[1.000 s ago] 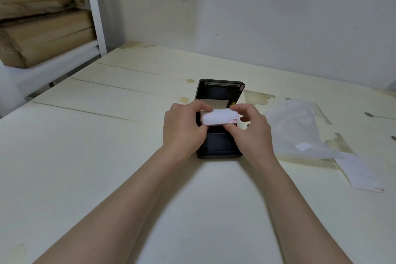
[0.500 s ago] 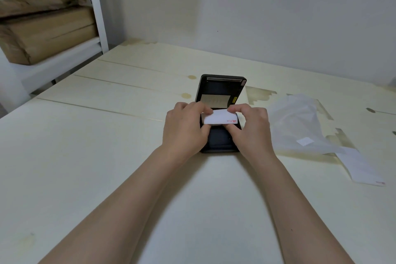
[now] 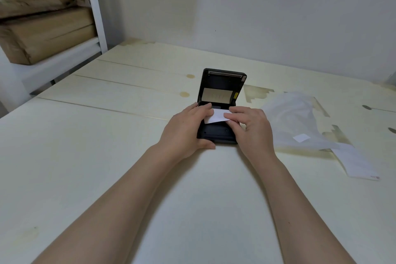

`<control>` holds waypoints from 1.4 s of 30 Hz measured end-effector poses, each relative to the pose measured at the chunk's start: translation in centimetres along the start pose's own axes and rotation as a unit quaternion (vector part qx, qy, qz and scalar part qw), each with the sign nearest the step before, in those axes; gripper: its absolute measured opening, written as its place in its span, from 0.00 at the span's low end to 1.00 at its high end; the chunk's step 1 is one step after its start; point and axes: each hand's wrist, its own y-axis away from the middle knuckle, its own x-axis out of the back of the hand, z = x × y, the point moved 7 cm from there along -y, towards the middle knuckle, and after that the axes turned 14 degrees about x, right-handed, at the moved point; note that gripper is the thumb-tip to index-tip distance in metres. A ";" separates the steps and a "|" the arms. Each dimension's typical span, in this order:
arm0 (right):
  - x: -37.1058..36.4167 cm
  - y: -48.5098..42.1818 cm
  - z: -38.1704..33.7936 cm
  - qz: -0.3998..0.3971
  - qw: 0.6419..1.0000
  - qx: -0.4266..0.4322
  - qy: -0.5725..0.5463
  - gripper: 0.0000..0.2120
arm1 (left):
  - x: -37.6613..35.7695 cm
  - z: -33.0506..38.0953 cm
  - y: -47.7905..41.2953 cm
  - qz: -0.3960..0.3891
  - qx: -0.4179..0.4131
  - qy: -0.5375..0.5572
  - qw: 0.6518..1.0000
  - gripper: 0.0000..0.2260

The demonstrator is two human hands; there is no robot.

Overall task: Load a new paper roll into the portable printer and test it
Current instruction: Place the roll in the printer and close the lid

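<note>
A small black portable printer (image 3: pixel 216 134) lies on the pale wooden table (image 3: pixel 107 156), its lid (image 3: pixel 222 85) standing upright and showing a label inside. A white paper roll (image 3: pixel 217 116) sits low in the open compartment, a flap of its paper sticking out toward me. My left hand (image 3: pixel 186 129) grips the printer's left side, thumb at its near edge and fingers on the roll. My right hand (image 3: pixel 250 126) pinches the paper's loose end from the right. Most of the roll is hidden by my fingers.
A crumpled clear plastic wrapper (image 3: pixel 293 120) lies right of the printer. A loose white paper strip (image 3: pixel 355 163) lies beyond it, near the table's right side. A white shelf post (image 3: pixel 96 10) and stacked cardboard boxes (image 3: pixel 42 34) stand at the back left. A wall rises behind the table.
The roll, held above the printer a second ago, has gone down into the compartment. My left hand has dropped onto the printer's side, and my right hand now holds the paper's free end.
</note>
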 end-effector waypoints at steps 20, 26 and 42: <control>0.8 2.4 -1.2 -0.104 0.994 0.001 -0.023 0.08 | -0.3 0.5 1.6 0.034 -0.019 -0.085 0.996 0.36; 1.0 3.2 -1.4 -0.116 0.993 0.005 -0.018 0.08 | -0.3 0.8 2.8 0.045 -0.014 -0.125 0.991 0.39; 1.4 3.9 -1.0 -0.159 0.986 0.001 -0.047 0.07 | -0.2 0.1 2.1 0.050 0.015 -0.068 0.996 0.28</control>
